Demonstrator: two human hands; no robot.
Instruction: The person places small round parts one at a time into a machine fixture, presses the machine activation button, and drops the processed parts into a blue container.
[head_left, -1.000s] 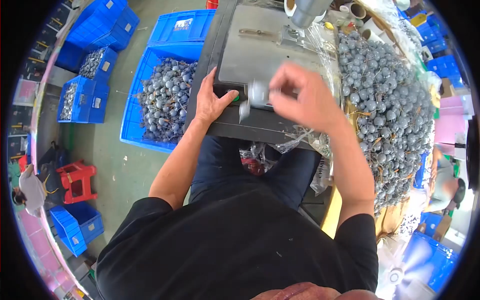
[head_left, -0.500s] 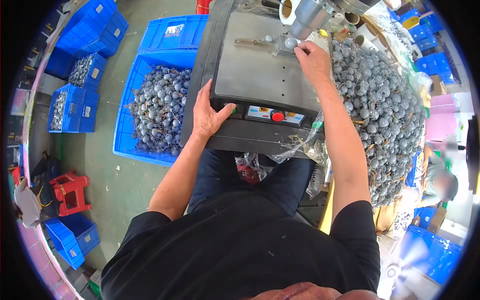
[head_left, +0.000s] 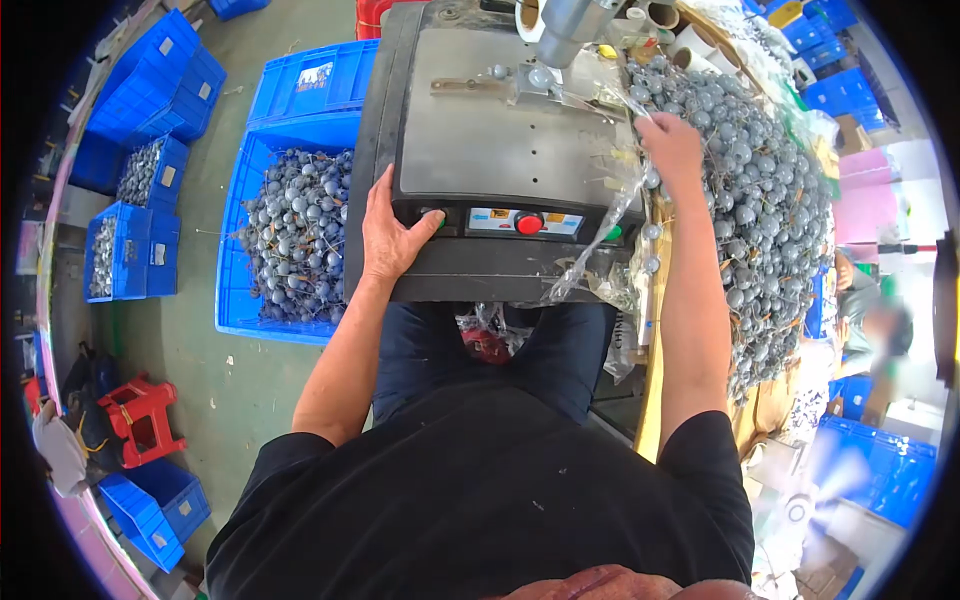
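Note:
My left hand point(head_left: 392, 240) rests on the front left corner of the machine point(head_left: 480, 150), fingers spread along its edge and thumb on a green button point(head_left: 441, 216). My right hand point(head_left: 672, 150) is over the machine's right side, beside the heap of grey balls point(head_left: 745, 200). Its fingers are curled together; what they pinch is too small to tell. A clear plastic strip point(head_left: 610, 220) trails close to it. One shiny round ball point(head_left: 540, 77) sits in the metal block point(head_left: 525, 95) beneath the machine's cylindrical head point(head_left: 570, 35). A smaller ball point(head_left: 498, 72) lies to its left.
A red button point(head_left: 528, 223) is on the front panel. A blue crate point(head_left: 228, 290) of grey balls stands left of the machine. More blue crates point(head_left: 130, 255) and a red stool point(head_left: 140, 420) are farther left. Another person point(head_left: 865, 310) is at the far right, beside a spinning fan point(head_left: 797, 508).
My right hand has moved right, away from the metal block and ball. The plastic strip is now stretched up toward it. My left hand keeps its place; the view has shifted slightly.

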